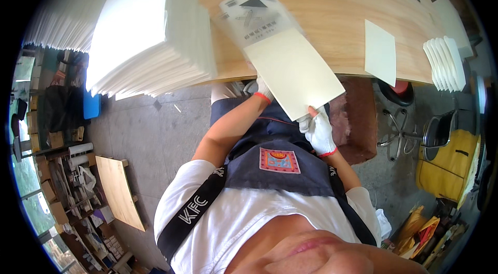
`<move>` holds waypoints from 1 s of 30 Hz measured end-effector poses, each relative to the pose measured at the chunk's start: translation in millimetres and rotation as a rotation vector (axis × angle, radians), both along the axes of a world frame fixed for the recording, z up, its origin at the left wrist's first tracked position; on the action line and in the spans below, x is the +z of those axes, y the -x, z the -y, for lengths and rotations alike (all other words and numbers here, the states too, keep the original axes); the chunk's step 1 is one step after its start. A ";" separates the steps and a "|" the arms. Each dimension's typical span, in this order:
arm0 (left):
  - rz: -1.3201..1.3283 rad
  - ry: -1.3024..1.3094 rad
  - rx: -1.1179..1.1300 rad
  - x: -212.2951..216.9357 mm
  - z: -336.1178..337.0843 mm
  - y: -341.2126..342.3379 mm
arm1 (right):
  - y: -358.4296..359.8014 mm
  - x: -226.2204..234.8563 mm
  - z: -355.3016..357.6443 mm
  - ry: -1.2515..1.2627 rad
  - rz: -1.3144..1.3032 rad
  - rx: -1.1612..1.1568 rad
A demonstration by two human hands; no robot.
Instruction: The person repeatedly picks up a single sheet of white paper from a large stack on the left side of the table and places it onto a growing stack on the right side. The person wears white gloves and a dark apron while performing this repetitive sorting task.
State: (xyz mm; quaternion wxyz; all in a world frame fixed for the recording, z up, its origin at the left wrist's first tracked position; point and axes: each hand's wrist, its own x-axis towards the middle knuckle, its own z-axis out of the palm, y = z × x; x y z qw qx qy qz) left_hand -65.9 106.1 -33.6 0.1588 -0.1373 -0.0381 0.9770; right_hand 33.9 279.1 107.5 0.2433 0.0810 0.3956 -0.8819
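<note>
Right hand [318, 130] clamped on cream board [296, 74] overhanging near edge of worktop [337, 30]; left hand [263, 89] by board's left side, grip unclear; clear sleeves [262, 15] at far end.

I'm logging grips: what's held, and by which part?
The white-gloved right hand holds a cream rectangular board by its near edge, thumb on top; the left hand, partly hidden, cannot be judged.
</note>
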 end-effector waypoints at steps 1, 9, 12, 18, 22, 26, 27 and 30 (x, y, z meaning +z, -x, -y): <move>-0.019 0.012 -0.035 -11.3 -2.4 -13.0 | -0.2 -3.1 -0.2 -0.023 0.025 0.039; 0.067 0.968 0.194 -45.2 -14.7 -68.6 | 32.2 -77.5 59.9 -0.052 0.185 -0.103; 0.197 1.484 -0.151 17.6 -14.7 -60.7 | 77.7 -103.4 81.4 0.263 0.282 -0.211; 0.250 1.137 -0.249 24.9 43.0 -80.9 | 67.5 -56.2 59.5 -0.555 -0.050 0.426; 0.172 1.272 -0.134 48.7 72.9 -86.6 | 65.3 -53.7 75.2 -1.049 -0.757 0.491; 0.025 1.302 -0.161 53.2 80.8 -88.2 | 69.4 -58.1 103.5 -1.599 -1.348 0.558; 0.038 1.333 -0.233 53.5 84.0 -84.2 | 73.2 -55.9 110.1 -1.673 -1.320 0.651; 0.023 1.294 -0.252 53.9 90.0 -81.7 | 77.1 -60.0 108.0 -1.659 -1.393 0.673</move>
